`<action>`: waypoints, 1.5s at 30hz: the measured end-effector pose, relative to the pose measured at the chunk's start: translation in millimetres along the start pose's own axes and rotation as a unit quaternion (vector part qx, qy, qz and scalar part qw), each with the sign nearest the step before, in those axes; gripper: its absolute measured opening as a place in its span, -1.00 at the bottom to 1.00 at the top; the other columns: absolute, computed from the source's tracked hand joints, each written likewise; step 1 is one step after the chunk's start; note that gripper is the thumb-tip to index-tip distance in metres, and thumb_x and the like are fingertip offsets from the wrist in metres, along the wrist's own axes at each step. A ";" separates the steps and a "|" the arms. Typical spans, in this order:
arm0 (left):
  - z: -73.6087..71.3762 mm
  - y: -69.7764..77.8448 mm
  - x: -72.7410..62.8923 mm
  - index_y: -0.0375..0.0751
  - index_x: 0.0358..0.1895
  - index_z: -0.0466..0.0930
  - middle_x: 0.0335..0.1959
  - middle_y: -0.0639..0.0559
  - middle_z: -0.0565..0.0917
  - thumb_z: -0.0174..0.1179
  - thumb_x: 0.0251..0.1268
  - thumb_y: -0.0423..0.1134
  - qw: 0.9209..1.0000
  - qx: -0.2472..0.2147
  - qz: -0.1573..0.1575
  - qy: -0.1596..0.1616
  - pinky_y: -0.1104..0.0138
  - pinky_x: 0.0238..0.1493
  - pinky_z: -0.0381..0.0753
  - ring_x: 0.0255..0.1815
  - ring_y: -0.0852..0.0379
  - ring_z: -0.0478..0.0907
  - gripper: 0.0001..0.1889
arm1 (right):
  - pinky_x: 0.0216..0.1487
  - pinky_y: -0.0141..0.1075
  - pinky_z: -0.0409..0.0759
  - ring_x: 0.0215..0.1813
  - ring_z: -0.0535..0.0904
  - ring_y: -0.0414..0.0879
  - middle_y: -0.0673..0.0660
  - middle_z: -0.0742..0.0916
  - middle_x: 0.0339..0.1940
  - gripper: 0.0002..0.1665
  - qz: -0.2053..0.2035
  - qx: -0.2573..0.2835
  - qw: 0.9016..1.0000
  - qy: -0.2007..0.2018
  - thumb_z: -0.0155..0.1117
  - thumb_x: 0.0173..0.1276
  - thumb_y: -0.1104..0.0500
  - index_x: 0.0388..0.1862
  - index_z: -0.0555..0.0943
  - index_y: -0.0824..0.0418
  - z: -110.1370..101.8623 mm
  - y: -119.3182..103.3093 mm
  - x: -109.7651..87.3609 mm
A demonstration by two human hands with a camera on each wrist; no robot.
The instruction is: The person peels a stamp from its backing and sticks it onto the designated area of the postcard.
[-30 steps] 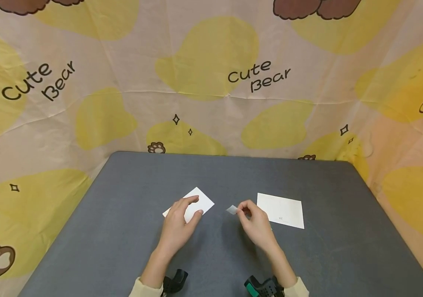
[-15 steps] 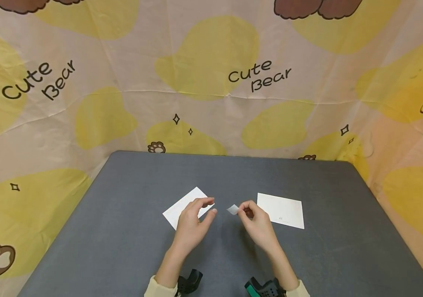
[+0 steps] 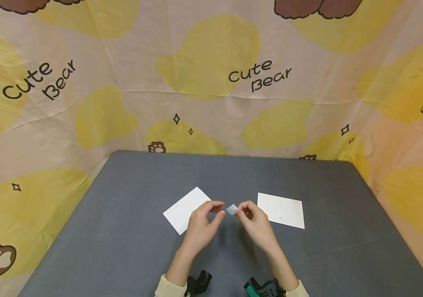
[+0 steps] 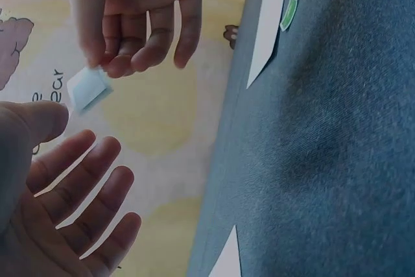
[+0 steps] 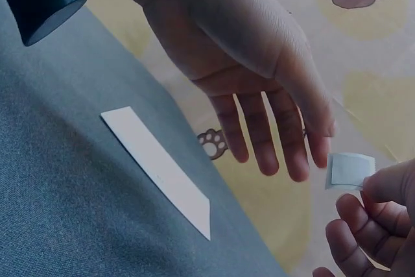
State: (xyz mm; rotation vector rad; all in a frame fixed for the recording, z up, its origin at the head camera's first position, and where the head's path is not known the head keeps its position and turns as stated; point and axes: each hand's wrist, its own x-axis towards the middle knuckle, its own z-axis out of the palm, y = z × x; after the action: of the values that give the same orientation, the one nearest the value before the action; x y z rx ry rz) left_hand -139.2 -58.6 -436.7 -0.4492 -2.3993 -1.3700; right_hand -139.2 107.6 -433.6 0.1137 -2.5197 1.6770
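Note:
My right hand [image 3: 257, 225] pinches a small pale square piece [image 5: 350, 170] by one corner between thumb and forefinger, above the table. It looks thin and partly see-through, with a bluish rectangle within a lighter border; its exact kind is unclear. Close by on the left, my left hand [image 3: 201, 227] holds nothing, its thumb and fingers parted. Those fingertips reach almost to the free edge of the piece. Below the left hand lies a white card [image 3: 183, 210], partly covered by it. Another white card [image 3: 283, 210], with a faint small mark, lies behind the right hand.
A small green-and-white piece [image 4: 290, 13] lies beside one card in the left wrist view. The grey table [image 3: 130, 181] ends at a printed cloth [image 3: 204, 57] behind it. Black wrist devices [image 3: 199, 283] sit on both forearms.
My left hand has moved right, from over the left card to beside the small piece, uncovering more of that card. The right hand stays nearly still with its pinch kept.

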 end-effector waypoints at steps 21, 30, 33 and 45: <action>9.8 0.5 -2.0 -0.14 -0.33 0.65 -0.41 0.10 0.65 0.21 0.14 -0.38 0.999 -0.041 0.010 0.003 0.25 -0.22 0.60 -0.33 0.26 0.57 -0.92 | -0.49 -0.42 0.35 -0.50 0.40 -0.23 0.03 0.61 -0.51 -0.94 0.004 0.006 1.000 0.000 0.21 0.25 0.26 -0.38 0.53 0.23 0.1 2.2 0.3; 11.1 -1.5 -1.6 -0.13 -0.40 0.64 -0.47 0.17 0.63 0.20 0.14 -0.39 0.999 -0.034 0.007 0.011 0.37 -0.26 0.58 -0.38 0.30 0.56 -0.92 | -0.46 -0.42 0.38 -0.48 0.44 -0.22 0.03 0.61 -0.51 -0.94 0.007 0.010 1.000 -0.002 0.21 0.25 0.26 -0.38 0.53 0.23 0.2 0.9 0.2; 11.3 -1.5 -1.1 -0.14 -0.41 0.64 -0.47 0.17 0.63 0.20 0.14 -0.39 0.999 -0.035 0.009 0.014 0.37 -0.27 0.58 -0.38 0.30 0.57 -0.92 | -0.44 -0.42 0.38 -0.47 0.45 -0.22 0.03 0.61 -0.51 -0.94 0.006 0.014 1.000 -0.003 0.22 0.25 0.25 -0.37 0.53 0.23 0.0 0.6 0.6; 11.7 0.6 0.3 -0.12 -0.45 0.62 -0.48 0.15 0.63 0.19 0.14 -0.39 0.999 -0.038 -0.003 0.022 0.27 -0.27 0.61 -0.38 0.28 0.58 -0.91 | -0.45 -0.43 0.41 -0.49 0.47 -0.21 0.05 0.62 -0.50 -0.92 -0.002 0.017 1.000 -0.002 0.22 0.23 0.33 -0.35 0.53 0.17 0.7 0.6 0.8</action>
State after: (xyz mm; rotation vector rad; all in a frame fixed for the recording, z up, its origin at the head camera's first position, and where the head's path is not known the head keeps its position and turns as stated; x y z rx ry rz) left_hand -140.8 -48.1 -441.6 -0.4271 -2.3221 -1.4620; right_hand -140.1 107.2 -434.2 0.1246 -2.4919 1.7202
